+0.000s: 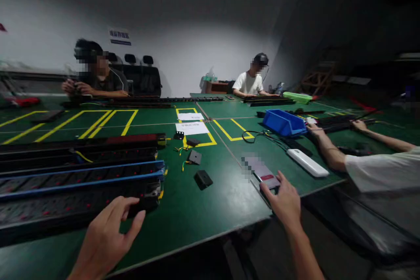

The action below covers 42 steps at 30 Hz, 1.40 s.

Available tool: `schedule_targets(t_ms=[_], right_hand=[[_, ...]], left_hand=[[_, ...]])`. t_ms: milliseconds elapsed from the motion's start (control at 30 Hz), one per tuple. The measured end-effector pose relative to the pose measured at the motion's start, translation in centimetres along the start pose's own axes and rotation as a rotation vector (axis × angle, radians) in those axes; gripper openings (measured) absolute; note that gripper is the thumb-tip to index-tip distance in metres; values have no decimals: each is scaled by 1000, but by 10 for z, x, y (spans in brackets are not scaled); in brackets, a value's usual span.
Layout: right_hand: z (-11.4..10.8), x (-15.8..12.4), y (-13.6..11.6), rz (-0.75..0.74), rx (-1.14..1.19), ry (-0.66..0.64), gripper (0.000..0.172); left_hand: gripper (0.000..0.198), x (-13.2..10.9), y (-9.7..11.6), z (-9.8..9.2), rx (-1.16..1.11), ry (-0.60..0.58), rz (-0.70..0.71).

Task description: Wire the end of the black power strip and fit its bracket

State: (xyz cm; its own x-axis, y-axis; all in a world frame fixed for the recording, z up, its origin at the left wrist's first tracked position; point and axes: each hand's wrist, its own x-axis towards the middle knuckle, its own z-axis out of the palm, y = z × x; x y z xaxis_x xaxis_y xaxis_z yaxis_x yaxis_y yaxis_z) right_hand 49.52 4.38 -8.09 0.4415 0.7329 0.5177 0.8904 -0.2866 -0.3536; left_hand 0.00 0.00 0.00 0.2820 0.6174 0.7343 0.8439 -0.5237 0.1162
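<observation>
My left hand (110, 234) hovers at or just touches the near end of a long black power strip (65, 210); its thumb and fingers are apart and nothing is in them. More long black strips lie alongside, one edged with blue rails (131, 168). With thumb and fingers at both sides of its near end, my right hand (287, 203) grips a smartphone (265, 174) at the table's front edge. Between the hands and farther back lie a small black box-shaped part (203, 180), a black plate (194, 157) with a green-yellow wire, and other small black pieces.
On the green table (229, 210) are yellow tape outlines, white paper sheets (192, 128), a blue bin (284, 122), black cables and a white power bank (307, 162). A co-worker's arms (331, 151) reach in from the right. Two people sit across the table.
</observation>
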Motion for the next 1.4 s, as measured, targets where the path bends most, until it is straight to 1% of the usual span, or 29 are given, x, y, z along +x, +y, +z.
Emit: schedule_targets(t_ms=[33, 100, 167, 233, 267, 333, 367, 400, 433, 500, 533, 600, 667, 733, 800, 900, 1000, 1033, 1067, 1167, 1200, 1267, 1333, 1400], right_hand=[[1, 2, 3, -6, -4, -23, 85], [2, 5, 5, -16, 5, -26, 84], [2, 4, 3, -20, 36, 22, 83], [-3, -1, -6, -17, 88, 136, 81], [-6, -5, -13, -16, 137, 234, 77], [-17, -14, -28, -14, 191, 387, 62], [-23, -18, -37, 8, 211, 443, 53], [-29, -22, -46, 27, 284, 463, 45], [-35, -26, -54, 21, 425, 436, 39], [-45, -30, -70, -33, 718, 241, 29], [-47, -32, -77, -48, 805, 162, 26], [-47, -37, -90, -73, 901, -8, 25], [-44, -42, -99, -135, 917, -196, 25], [-39, -48, -106, -224, 829, -330, 25], [-38, -53, -112, -306, 681, -400, 23], [-39, -56, -117, -341, 567, -426, 24], [-40, -48, -113, -313, 593, -443, 29], [-40, -42, -108, -293, 606, -439, 31], [-39, -35, -102, -248, 592, -395, 33], [-36, -3, -77, -111, 403, -212, 37], [-34, 9, -68, -81, 315, -153, 42], [-31, 29, -54, -90, 110, -101, 61], [-28, 43, -46, -55, -84, -144, 81], [-25, 51, -42, -34, -188, -237, 94]], left_hand=[[20, -2, 1, 3, 3, -16, 5], [20, -6, 4, 7, 7, -50, 26], [31, -8, 5, 12, 57, -73, 38], [41, -8, 4, 15, 87, -110, 81], [43, -8, 4, 16, 95, -123, 99], [44, -9, 2, 17, 97, -154, 119], [44, -9, 2, 18, 95, -166, 120], [44, -10, 1, 18, 91, -178, 115], [44, -10, 1, 17, 85, -184, 109], [44, -11, 1, 17, 78, -190, 82], [44, -11, 0, 17, 75, -191, 66], [45, -12, 0, 18, 69, -199, 30], [44, -13, -1, 19, 58, -211, -1], [44, -14, -2, 19, 49, -217, -21], [44, -14, -3, 19, 46, -222, -33], [44, -13, -3, 18, 39, -250, -70], [44, -12, -2, 18, 25, -278, -115], [44, -12, -1, 18, 22, -282, -124], [44, -12, -1, 18, 19, -284, -131], [44, -11, 1, 18, 13, -287, -140], [44, -11, 1, 18, 14, -289, -142], [44, -11, 1, 18, 18, -291, -148], [44, -10, 2, 17, 25, -297, -151], [43, -9, 3, 17, 31, -304, -154]])
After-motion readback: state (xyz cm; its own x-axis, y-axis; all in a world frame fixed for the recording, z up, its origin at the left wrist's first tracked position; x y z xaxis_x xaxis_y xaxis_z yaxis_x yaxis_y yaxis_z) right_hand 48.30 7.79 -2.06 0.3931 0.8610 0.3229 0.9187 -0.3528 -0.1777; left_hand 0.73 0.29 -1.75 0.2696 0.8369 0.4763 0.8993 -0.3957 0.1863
